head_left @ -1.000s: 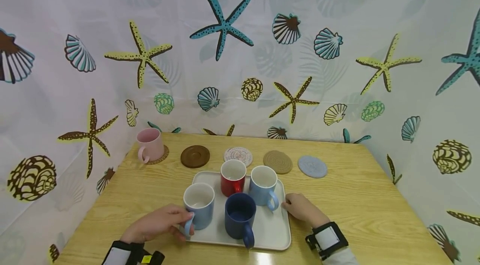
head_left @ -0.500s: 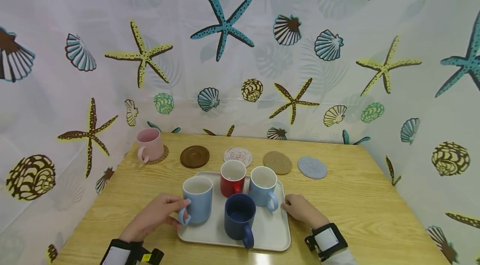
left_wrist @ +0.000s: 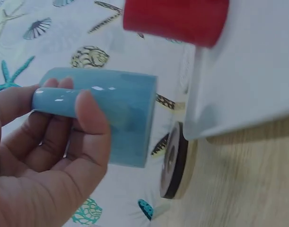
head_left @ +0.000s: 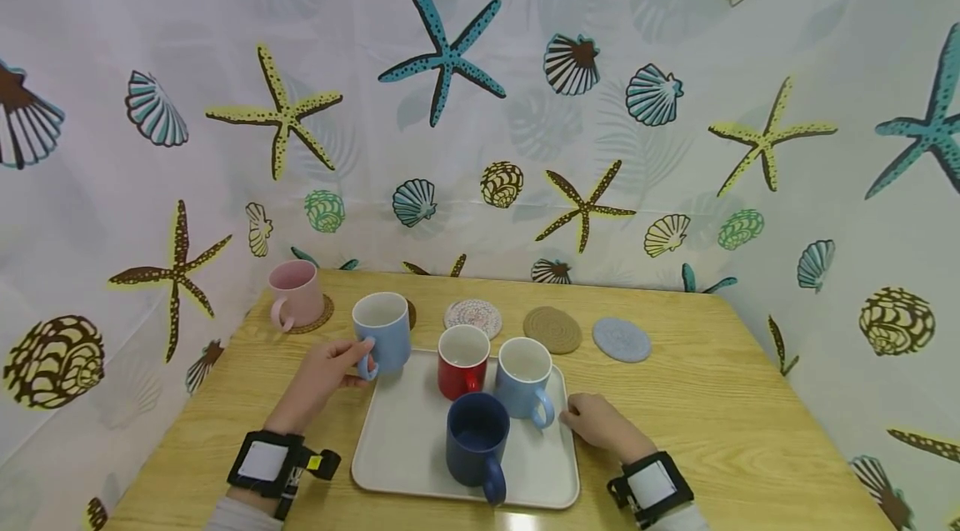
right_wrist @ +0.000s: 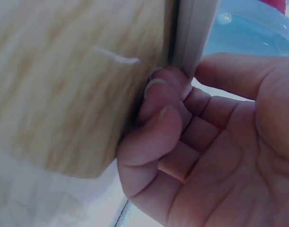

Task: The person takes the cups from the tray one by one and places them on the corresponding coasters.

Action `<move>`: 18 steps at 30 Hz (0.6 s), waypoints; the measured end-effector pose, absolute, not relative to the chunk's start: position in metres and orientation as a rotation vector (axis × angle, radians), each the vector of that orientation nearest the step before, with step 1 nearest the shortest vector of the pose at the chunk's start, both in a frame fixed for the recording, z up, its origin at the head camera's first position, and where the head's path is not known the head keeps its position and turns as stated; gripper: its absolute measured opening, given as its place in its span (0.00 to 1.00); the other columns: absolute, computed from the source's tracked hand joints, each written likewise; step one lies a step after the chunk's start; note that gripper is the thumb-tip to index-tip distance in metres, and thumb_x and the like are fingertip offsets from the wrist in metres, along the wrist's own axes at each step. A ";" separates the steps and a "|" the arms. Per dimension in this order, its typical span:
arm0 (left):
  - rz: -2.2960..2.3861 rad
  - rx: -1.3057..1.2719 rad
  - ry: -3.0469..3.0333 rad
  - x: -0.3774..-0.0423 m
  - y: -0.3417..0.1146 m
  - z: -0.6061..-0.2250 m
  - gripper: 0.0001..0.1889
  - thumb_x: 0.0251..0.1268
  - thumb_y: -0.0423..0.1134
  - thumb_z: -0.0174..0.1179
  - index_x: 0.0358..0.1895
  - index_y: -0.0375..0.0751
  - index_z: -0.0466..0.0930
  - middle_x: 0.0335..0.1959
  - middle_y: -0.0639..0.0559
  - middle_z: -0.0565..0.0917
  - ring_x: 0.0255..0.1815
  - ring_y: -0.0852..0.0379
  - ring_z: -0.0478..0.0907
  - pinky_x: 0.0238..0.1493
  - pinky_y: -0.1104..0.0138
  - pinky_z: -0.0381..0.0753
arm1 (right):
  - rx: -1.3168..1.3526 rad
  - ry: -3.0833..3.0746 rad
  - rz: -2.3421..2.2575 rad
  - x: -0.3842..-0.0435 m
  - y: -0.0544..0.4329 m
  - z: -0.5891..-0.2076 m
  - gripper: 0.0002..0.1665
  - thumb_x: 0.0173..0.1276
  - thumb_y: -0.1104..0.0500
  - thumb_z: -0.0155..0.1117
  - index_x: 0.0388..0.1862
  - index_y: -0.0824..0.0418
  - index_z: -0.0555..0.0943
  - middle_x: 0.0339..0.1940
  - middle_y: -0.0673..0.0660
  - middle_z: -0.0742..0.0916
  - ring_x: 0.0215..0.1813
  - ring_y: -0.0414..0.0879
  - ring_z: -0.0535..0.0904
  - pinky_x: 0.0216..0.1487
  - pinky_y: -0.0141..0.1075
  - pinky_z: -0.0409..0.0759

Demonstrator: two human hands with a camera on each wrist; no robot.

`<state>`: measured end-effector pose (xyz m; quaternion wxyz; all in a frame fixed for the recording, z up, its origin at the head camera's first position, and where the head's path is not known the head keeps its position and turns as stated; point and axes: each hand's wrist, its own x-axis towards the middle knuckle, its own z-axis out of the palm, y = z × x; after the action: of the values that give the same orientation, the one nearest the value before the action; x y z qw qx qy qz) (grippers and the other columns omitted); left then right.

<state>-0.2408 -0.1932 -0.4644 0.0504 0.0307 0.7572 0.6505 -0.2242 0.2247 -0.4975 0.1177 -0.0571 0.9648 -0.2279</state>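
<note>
My left hand (head_left: 326, 377) grips the handle of a light blue mug (head_left: 386, 331). In the left wrist view that mug (left_wrist: 130, 123) is off the surface, near a dark-edged round coaster (left_wrist: 172, 161). The head view has it hiding most of this brown coaster. At the white tray's (head_left: 405, 448) right edge, my right hand (head_left: 597, 423) pinches the rim, thumb over it and fingers curled beneath, as the right wrist view shows. On the tray stand a red mug (head_left: 459, 377), a second light blue mug (head_left: 517, 389) and a dark blue mug (head_left: 472, 452).
A pink mug (head_left: 297, 298) stands on a woven coaster (head_left: 324, 316) at the back left. Along the back lie a patterned coaster (head_left: 472, 316), a tan coaster (head_left: 552, 329) and a grey-blue coaster (head_left: 622, 339). A printed curtain (head_left: 480, 131) surrounds the wooden table (head_left: 675, 398).
My left hand has lifted the light blue mug from the tray's left side and carried it away from me, toward the brown coaster. The right hand has stayed at the tray's edge.
</note>
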 end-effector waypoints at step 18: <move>2.080 0.013 2.522 -0.314 -0.190 -0.489 0.27 0.71 0.54 0.55 0.35 0.25 0.80 0.30 0.45 0.81 0.30 0.57 0.78 0.41 0.59 0.86 | -0.172 2.811 -0.684 -0.225 0.227 -0.499 0.15 0.71 0.59 0.58 0.22 0.59 0.71 0.18 0.50 0.71 0.24 0.42 0.67 0.25 0.32 0.63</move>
<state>-0.3141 -0.1900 -0.4893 -0.0639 0.0041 0.7699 0.6350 -0.2250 0.2275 -0.4992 0.1214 -0.0590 0.9628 -0.2342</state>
